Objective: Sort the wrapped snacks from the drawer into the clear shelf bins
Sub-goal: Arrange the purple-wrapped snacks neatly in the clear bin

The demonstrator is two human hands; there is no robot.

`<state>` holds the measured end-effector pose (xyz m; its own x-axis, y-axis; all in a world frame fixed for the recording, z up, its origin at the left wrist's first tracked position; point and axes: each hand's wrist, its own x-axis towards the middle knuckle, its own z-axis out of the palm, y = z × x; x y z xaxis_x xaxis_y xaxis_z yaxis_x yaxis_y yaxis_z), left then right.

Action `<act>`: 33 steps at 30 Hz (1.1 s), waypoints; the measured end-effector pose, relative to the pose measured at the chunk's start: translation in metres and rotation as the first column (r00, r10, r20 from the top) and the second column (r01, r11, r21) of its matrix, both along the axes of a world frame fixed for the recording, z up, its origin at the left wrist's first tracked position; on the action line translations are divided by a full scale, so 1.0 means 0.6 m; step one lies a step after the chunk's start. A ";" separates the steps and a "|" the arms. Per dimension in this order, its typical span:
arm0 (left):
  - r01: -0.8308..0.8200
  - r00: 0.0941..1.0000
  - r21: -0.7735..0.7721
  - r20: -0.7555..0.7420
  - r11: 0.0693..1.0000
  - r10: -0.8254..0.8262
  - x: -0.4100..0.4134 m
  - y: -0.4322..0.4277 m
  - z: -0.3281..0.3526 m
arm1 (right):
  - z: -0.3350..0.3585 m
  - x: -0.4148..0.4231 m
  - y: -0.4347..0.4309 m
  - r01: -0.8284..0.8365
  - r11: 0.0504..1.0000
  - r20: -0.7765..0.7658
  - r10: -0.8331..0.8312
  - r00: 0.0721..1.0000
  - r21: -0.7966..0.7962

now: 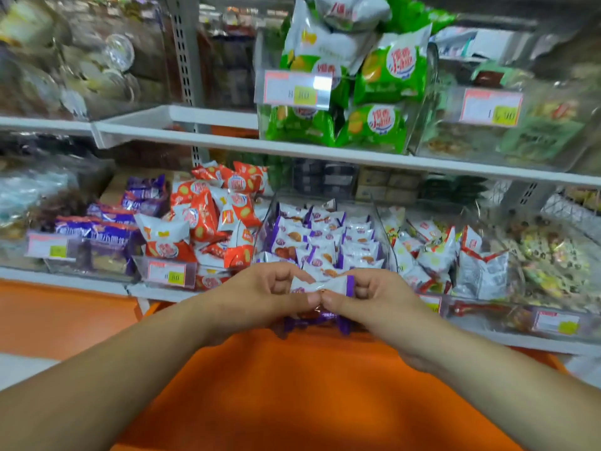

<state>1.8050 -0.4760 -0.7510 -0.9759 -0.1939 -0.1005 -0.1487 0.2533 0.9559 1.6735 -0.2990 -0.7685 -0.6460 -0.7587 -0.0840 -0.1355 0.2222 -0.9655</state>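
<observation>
clear bin (383, 222) of purple-white snacks sits on the lower shelf (520, 340), just beyond the hands. left hand (260, 297) and right hand (374, 301) together pinch a small stack of purple packets (320, 284), thumbs touching. risk: slick wrappers, loose stack; lower packets may slip onto the orange drawer (309, 385).

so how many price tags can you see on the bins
6: green-pack bin, upper right bin, lower far-left bin, orange-pack bin, lower far-right bin, and one partly hidden behind the right hand. More may be hidden.
</observation>
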 end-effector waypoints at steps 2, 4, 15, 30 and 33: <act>-0.044 0.998 -0.120 -0.042 0.992 0.039 -0.011 -0.019 0.016 | 0.020 -0.018 -0.022 -0.021 1.000 -0.070 0.021 0.997 0.002; -0.141 0.988 -0.161 -0.090 0.977 0.128 -0.024 -0.051 0.032 | 0.046 -0.044 -0.049 0.006 1.000 -0.164 -0.007 0.986 -0.011; -0.280 0.956 -0.705 -0.139 0.652 0.259 -0.162 -0.171 0.021 | 0.016 -0.162 -0.169 -0.097 0.796 -0.602 0.525 0.602 0.597; 0.179 0.971 -0.932 0.219 0.316 0.097 -0.204 -0.161 0.024 | 0.032 -0.170 -0.163 -0.073 0.808 -0.624 0.505 0.597 0.585; 0.157 0.973 -0.957 0.192 0.243 0.128 -0.216 -0.162 0.011 | 0.028 -0.147 -0.150 0.003 0.863 -0.711 0.415 0.568 0.506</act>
<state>1.6754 -0.5730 -0.7443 -0.9629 -0.2687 -0.0239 -0.2667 0.9616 -0.0641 1.5853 -0.3890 -0.7515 -0.4381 -0.8983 0.0342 -0.8711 0.4148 -0.2631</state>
